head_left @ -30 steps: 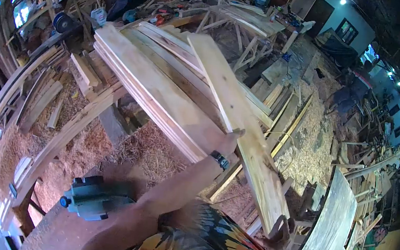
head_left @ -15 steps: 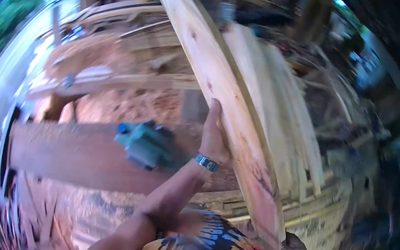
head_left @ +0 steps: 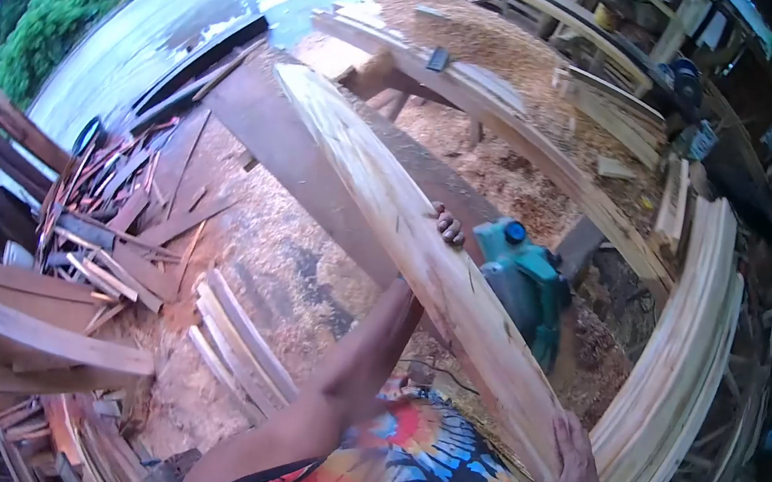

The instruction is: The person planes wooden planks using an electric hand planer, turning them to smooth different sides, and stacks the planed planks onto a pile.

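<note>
A long pale wooden plank (head_left: 383, 188) slants across the middle of the head view, its far end at the upper left and its near end by my body. My left hand (head_left: 447, 223) holds it around the middle; the forearm passes underneath and the fingers curl over the far edge. The palm is hidden by the wood. At the near end, my right hand (head_left: 577, 462) grips the plank, with fingers lying along its face and edge. Just beyond the plank sits a teal power tool (head_left: 527, 282) on a broad brown board (head_left: 290, 200).
Curved pale planks (head_left: 672, 344) are stacked at the right. Scrap wood (head_left: 121, 199) lies heaped at the left, and several strips (head_left: 238, 343) rest on the sawdust-covered ground. A long beam (head_left: 532, 148) crosses behind the tool, near a sawdust heap (head_left: 478, 40).
My view has turned left, and the plank now slants further toward the left. My left hand's fingers now show over its far edge. My right hand has shifted onto the near end's face.
</note>
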Motion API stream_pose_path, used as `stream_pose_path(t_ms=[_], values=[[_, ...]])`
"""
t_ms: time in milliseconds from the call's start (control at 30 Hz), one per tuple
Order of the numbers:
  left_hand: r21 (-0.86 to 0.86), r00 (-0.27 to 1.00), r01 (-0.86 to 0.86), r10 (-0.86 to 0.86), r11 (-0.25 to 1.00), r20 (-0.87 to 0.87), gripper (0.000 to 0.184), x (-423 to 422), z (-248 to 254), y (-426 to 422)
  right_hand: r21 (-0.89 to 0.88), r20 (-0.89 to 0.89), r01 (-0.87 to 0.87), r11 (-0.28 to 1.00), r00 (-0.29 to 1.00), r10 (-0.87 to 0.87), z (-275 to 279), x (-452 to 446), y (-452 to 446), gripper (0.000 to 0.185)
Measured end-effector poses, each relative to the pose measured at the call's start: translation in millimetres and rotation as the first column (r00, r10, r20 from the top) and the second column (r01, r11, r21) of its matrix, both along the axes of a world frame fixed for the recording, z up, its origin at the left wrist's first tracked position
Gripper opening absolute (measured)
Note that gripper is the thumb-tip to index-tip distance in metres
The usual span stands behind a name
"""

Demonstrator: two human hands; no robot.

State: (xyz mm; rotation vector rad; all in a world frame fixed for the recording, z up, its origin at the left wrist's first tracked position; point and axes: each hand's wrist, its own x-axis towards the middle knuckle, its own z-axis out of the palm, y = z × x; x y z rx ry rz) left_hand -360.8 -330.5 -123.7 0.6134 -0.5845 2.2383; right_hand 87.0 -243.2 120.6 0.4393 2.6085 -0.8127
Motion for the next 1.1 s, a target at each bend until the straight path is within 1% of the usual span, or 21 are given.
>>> stream_pose_path(t_ms=[33, 100, 167, 200, 233, 267, 300, 333, 400, 433, 500, 567, 600, 633, 700, 767, 867, 933, 967, 1000, 1100], values=[[0.002, 1.000, -0.014, 0.014, 1.000, 0.023, 0.038, -11.0, -7.1, -12.8, 0.054, 0.025, -0.002, 0.999, 1.000, 0.001, 2.9, -18.0, -6.6, 0.131], [0.017, 0.997, -0.043, 0.042, 0.999, 0.067, 0.041, -37.6, -22.9, -33.9, 0.128, -0.038, -0.040, 0.991, 0.998, 0.046, 0.3, -53.4, -18.9, 0.123], [-0.225, 0.983, 0.001, 0.040, 0.974, 0.177, 0.044, -59.0, -36.8, -66.1, 0.173, -0.107, -0.089, 0.981, 0.988, 0.108, -8.2, -84.6, -34.5, 0.120], [-0.339, 0.971, 0.038, 0.046, 0.940, 0.235, 0.046, -64.5, -42.9, -85.7, 0.223, -0.191, -0.074, 0.972, 0.975, 0.118, -17.5, -101.6, -47.3, 0.115], [-0.561, 0.964, 0.069, 0.091, 0.825, 0.251, 0.048, -59.1, -22.7, -111.4, 0.276, -0.223, -0.081, 0.958, 0.964, 0.145, -25.6, -120.8, -57.8, 0.114], [-0.743, 0.956, 0.110, 0.133, 0.661, 0.260, 0.049, -43.0, 21.3, -139.9, 0.329, -0.253, -0.086, 0.940, 0.951, 0.176, -32.9, -139.5, -66.5, 0.112], [-0.891, 0.987, -0.107, 0.157, 0.441, -0.041, 0.051, -29.4, -3.2, -152.1, 0.382, -0.278, -0.091, 0.919, 0.938, 0.209, -40.3, -158.5, -74.3, 0.111], [-0.924, 0.941, -0.336, 0.103, 0.180, -0.322, 0.052, -16.0, -26.2, -164.4, 0.379, -0.312, -0.055, 0.924, 0.932, 0.183, -48.0, -178.8, -83.0, 0.100], [-0.906, 0.883, -0.421, -0.207, 0.050, -0.422, 0.053, 3.5, -75.3, -182.6, 0.390, -0.338, -0.059, 0.919, 0.919, 0.203, -74.3, -214.3, -92.0, 0.089], [-0.996, 0.950, 0.019, -0.311, 0.089, -0.010, 0.051, 9.0, -46.2, -201.6, 0.395, -0.355, -0.056, 0.917, 0.911, 0.209, -87.9, -231.1, -96.4, 0.084], [-0.916, 0.847, 0.399, -0.367, -0.037, 0.384, 0.045, 16.9, -15.0, -222.9, 0.380, -0.342, -0.059, 0.923, 0.918, 0.200, -111.1, -263.6, -111.5, 0.085], [-0.923, 0.895, 0.282, -0.274, -0.263, 0.352, 0.037, 23.5, -7.4, -231.3, 0.366, -0.339, -0.057, 0.929, 0.921, 0.190, -139.8, -288.9, -123.4, 0.084], [-0.978, 0.982, 0.066, -0.163, -0.196, 0.098, 0.032, 25.8, -8.9, -231.9, 0.367, -0.332, -0.057, 0.929, 0.924, 0.188, -151.2, -298.1, -124.0, 0.083], [-0.966, 0.984, 0.081, -0.135, -0.245, 0.117, 0.031, 16.8, 6.3, -232.6, 0.374, -0.318, -0.061, 0.925, 0.929, 0.189, -159.8, -303.9, -121.7, 0.084], [-0.948, 0.999, -0.051, -0.007, -0.313, -0.052, 0.034, 9.9, 0.5, -230.1, 0.383, -0.294, -0.072, 0.921, 0.936, 0.195, -174.3, -315.3, -115.5, 0.086], [-0.962, 0.997, 0.003, 0.079, -0.274, -0.019, 0.031, 1.9, -13.0, -230.6, 0.388, -0.312, -0.093, 0.917, 0.923, 0.226, -180.9, -322.5, -109.5, 0.084], [-0.965, 0.998, -0.038, 0.038, -0.261, -0.050, 0.023, -0.9, -21.1, -232.2, 0.403, -0.290, -0.137, 0.905, 0.918, 0.269, -185.8, -328.9, -96.6, 0.086], [-0.949, 0.997, -0.076, -0.032, -0.308, -0.069, 0.028, 1.1, -14.0, -226.5, 0.402, -0.250, -0.168, 0.900, 0.925, 0.285, -176.8, -333.4, -97.6, 0.087], [-0.937, 0.994, -0.100, -0.072, -0.334, -0.081, 0.033, 3.4, -11.9, -225.0, 0.378, -0.290, -0.166, 0.911, 0.913, 0.287, -163.3, -335.0, -97.6, 0.086], [-0.921, 0.984, -0.166, -0.123, -0.352, -0.130, 0.057, 6.8, -17.0, -221.9, 0.353, -0.334, -0.162, 0.921, 0.898, 0.286, -147.6, -338.3, -96.8, 0.085], [-0.757, 0.944, -0.330, -0.211, -0.564, -0.254, 0.071, 22.0, -8.6, -203.1, 0.355, -0.511, -0.083, 0.931, 0.816, 0.268, -88.7, -335.6, -78.4, 0.075]])
